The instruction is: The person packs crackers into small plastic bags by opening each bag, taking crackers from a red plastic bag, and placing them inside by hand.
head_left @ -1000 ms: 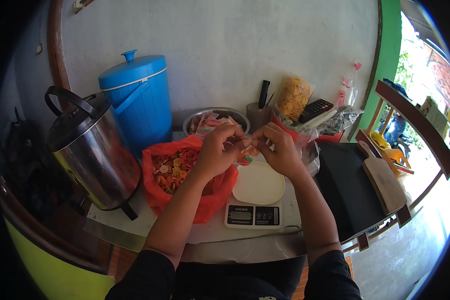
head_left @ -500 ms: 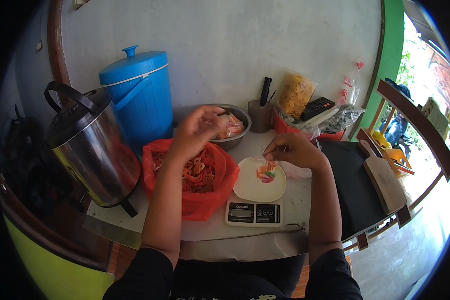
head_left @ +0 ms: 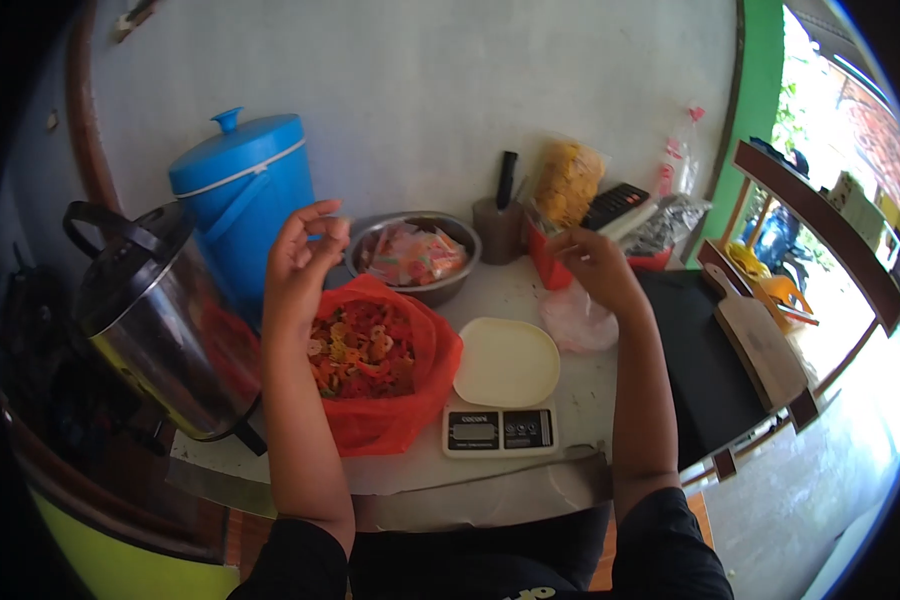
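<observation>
My left hand (head_left: 308, 245) is raised above the left side of a red plastic bag (head_left: 435, 365) full of colourful dry snack pieces. Its fingers are apart and hold nothing. My right hand (head_left: 602, 268) hovers over a crumpled clear plastic bag (head_left: 578, 320), fingers loosely bent, with nothing visible in them. Between my hands, farther back, a metal bowl (head_left: 470, 262) holds several small filled clear packets (head_left: 415, 257). In front stands a kitchen scale (head_left: 500, 432) with a bare cream tray (head_left: 508, 362).
A steel pot with a black lid (head_left: 165, 320) and a blue lidded bucket (head_left: 240, 200) stand left. Behind my right hand is a red basket (head_left: 545, 262) with a calculator (head_left: 617, 205) and yellow snacks (head_left: 568, 185). A wooden board (head_left: 760, 345) lies right.
The small packet my right hand held over the scale tray has left it, and the tray is bare. My left hand has moved left, away from the bowl; my right hand has risen.
</observation>
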Action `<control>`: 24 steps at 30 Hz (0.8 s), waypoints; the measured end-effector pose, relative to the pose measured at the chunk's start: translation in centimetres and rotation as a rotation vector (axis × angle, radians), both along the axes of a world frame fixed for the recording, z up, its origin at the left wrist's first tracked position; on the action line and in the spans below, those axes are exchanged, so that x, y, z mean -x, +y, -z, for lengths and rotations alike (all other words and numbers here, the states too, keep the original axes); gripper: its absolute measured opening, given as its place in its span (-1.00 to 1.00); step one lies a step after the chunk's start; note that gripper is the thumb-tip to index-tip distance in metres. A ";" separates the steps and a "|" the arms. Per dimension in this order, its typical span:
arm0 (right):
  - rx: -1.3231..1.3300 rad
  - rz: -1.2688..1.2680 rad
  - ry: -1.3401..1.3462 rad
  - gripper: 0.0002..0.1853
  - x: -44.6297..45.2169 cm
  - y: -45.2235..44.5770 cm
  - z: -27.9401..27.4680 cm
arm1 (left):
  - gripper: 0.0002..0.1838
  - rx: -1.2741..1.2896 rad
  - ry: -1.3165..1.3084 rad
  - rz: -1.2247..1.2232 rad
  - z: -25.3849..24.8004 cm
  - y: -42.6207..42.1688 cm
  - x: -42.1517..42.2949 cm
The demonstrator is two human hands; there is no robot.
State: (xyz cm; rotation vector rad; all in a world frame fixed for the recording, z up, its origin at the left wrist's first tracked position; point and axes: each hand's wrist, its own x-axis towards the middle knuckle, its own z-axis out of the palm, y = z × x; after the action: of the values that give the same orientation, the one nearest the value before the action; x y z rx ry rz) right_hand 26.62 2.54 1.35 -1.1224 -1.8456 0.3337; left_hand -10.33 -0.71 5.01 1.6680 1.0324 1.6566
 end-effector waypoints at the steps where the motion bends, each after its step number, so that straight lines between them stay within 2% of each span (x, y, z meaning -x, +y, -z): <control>1: 0.038 0.087 -0.094 -0.72 -1.4 -0.3 -0.5 | -0.57 0.002 0.002 0.011 0.1 0.1 -0.1; 4: 0.316 0.295 -0.476 -0.72 -4.8 -0.5 -0.8 | -0.57 0.021 0.018 -0.009 -0.2 -0.1 -0.2; 5: 0.425 0.217 -0.493 -0.66 -6.7 0.6 0.5 | -0.56 0.019 0.022 -0.007 -0.1 0.0 0.0; 8: 0.355 0.296 -1.059 -0.58 -8.4 4.2 4.5 | -0.55 0.026 0.030 0.009 0.0 0.0 0.0; 11: 0.375 0.384 -0.840 -0.41 -7.3 2.6 6.6 | -0.55 0.016 0.044 -0.006 0.0 0.0 -0.1; 13: 0.578 0.511 -0.951 -0.34 -5.7 3.9 7.9 | -0.56 -0.005 0.043 0.030 0.3 0.1 0.1; 15: 0.725 0.403 -1.013 -0.39 -8.4 9.0 13.6 | -0.56 -0.021 0.042 0.042 0.2 0.0 -0.2; 17: 0.572 0.436 -1.069 -0.42 -4.9 5.0 8.9 | -0.55 -0.008 0.043 0.032 -0.1 -0.4 -0.7; 19: 0.494 0.455 -1.033 -0.47 -4.0 3.8 7.0 | -0.55 -0.019 0.051 0.011 -0.5 -0.7 -1.0; 21: 0.503 0.463 -0.885 -0.53 -5.2 4.3 7.0 | -0.55 -0.012 0.060 0.007 -0.4 -0.9 -1.1; 24: 0.274 0.509 -0.804 -0.68 -6.7 4.6 6.3 | -0.56 -0.017 0.060 0.030 -0.3 -0.8 -1.3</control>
State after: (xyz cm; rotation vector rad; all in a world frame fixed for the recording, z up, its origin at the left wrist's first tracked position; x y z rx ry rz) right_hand 33.35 7.10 -4.93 -2.0743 -2.1067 -0.2093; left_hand -8.99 -1.48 5.29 1.7451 1.0193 1.6088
